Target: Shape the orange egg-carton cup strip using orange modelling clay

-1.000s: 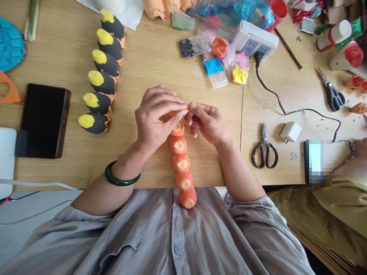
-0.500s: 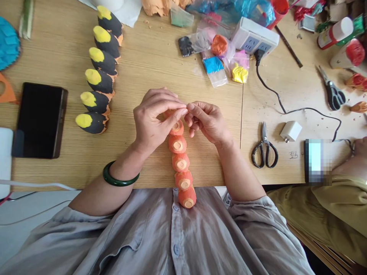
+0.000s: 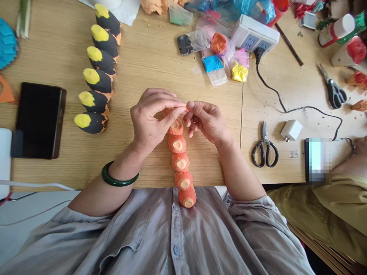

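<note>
Between the fingertips of both hands is a small bit of orange clay (image 3: 187, 109). My left hand (image 3: 156, 114) pinches it from the left with thumb and forefinger, its other fingers stretched over the far end of an orange strip of egg-carton cups (image 3: 180, 164). From the right, the thumb and forefinger of my right hand (image 3: 205, 118) close on the same bit, the other fingers curled. The strip runs down over the table edge against my shirt, its cups showing pale round ends. The cup at the far end is partly hidden under my left hand.
At left lie a black strip with yellow tips (image 3: 99, 78) and a black device (image 3: 38, 120). Bags of coloured clay (image 3: 212, 65) and a power strip (image 3: 255, 34) are at the back. Scissors (image 3: 264, 147), a charger (image 3: 291, 130) and another person's arm (image 3: 348, 158) are at right.
My hands have drawn very slightly apart at the fingertips, and a bit of orange clay now shows between them. The orange strip stays nearly in place.
</note>
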Tool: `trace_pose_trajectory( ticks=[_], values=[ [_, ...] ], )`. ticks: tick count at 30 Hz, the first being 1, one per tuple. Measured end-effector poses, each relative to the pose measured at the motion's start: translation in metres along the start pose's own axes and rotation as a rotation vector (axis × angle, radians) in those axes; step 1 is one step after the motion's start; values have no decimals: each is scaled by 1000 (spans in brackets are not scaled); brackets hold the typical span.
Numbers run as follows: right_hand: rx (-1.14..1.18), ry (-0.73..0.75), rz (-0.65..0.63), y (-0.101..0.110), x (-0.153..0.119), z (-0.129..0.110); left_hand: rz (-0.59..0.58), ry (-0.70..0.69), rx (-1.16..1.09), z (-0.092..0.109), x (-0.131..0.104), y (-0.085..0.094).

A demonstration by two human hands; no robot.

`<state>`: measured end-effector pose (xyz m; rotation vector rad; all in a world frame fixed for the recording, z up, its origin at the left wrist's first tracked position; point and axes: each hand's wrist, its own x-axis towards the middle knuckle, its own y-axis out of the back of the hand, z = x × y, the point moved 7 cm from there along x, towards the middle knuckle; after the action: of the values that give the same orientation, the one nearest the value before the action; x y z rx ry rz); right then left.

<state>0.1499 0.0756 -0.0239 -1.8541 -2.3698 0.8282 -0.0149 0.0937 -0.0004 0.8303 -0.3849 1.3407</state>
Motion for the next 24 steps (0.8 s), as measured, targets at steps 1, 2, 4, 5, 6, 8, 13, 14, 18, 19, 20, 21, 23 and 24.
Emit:
trace_pose_trajectory(
  ticks=[1, 2, 4, 5, 6, 8, 13, 14, 18, 19, 20, 21, 23, 24],
  values=[
    [12, 12, -4, -1, 0, -1, 10, -3, 23, 2, 0, 1],
    [21, 23, -5, -1, 0, -1, 21, -11, 45, 3, 0, 2],
    [22, 35, -3, 0, 0, -2, 26, -21, 65, 5, 1, 4],
    [19, 35, -3, 1, 0, -2, 17, -19, 60, 4, 1, 3],
    [16, 33, -5, 2, 0, -1, 6, -15, 48, 4, 1, 3],
    [16, 31, -17, 3, 0, 0, -7, -12, 38, 5, 1, 2],
    [35, 47, -73, 0, 1, 0, -27, 16, 18, 8, 2, 0],
    [36, 40, -78, -1, 1, 0, -27, 30, -2, 7, 2, -1],
    [15, 19, -60, -1, 1, 1, 26, -16, -8, 9, 2, 2],
    [10, 18, -51, 0, 1, 1, 24, -25, 8, 9, 2, 2],
    [8, 19, -45, 1, 1, 1, 11, -25, 23, 10, 2, 1],
    [9, 23, -41, 2, 2, 1, -6, -20, 34, 10, 3, 1],
    [11, 37, -41, 4, 2, 2, -39, -3, 54, 10, 3, 0],
    [11, 46, -47, 4, 2, 2, -48, 12, 68, 10, 3, 0]
  ],
)
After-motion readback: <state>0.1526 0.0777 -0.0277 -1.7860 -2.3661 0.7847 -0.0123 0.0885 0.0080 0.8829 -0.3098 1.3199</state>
